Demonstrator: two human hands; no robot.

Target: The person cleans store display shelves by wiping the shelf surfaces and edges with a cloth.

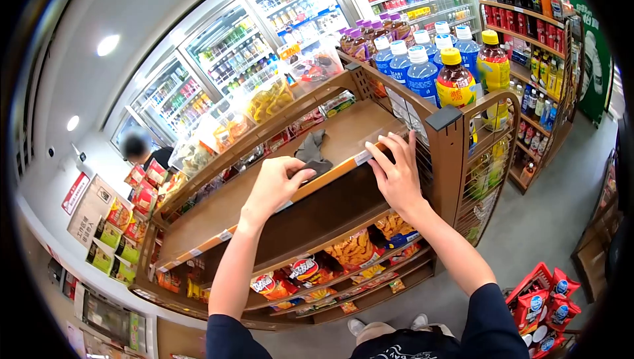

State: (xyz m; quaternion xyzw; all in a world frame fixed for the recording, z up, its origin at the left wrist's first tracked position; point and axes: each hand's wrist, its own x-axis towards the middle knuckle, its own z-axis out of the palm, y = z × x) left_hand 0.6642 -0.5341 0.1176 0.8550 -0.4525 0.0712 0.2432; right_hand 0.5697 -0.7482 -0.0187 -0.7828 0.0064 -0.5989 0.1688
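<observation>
A dark grey cloth (314, 151) lies crumpled on the brown top shelf (251, 186), close to its front edge. Beside it, my left hand (276, 186) is closed at that edge, thumb toward the cloth; what its fingers pinch, if anything, is hidden. My right hand (397, 173) grips the orange-and-clear front rail (340, 169) near the shelf's right end. Its thumb is in front and its fingers reach over the top, by a white price label (362, 157).
Bagged snacks (350, 250) fill lower shelves. Blue-labelled bottles (421, 75) and yellow-capped bottles (456, 78) stand behind the right end panel (444, 161). Red snack packs (538, 309) are low at right. A person (142, 151) is at far left, near drink coolers (228, 48).
</observation>
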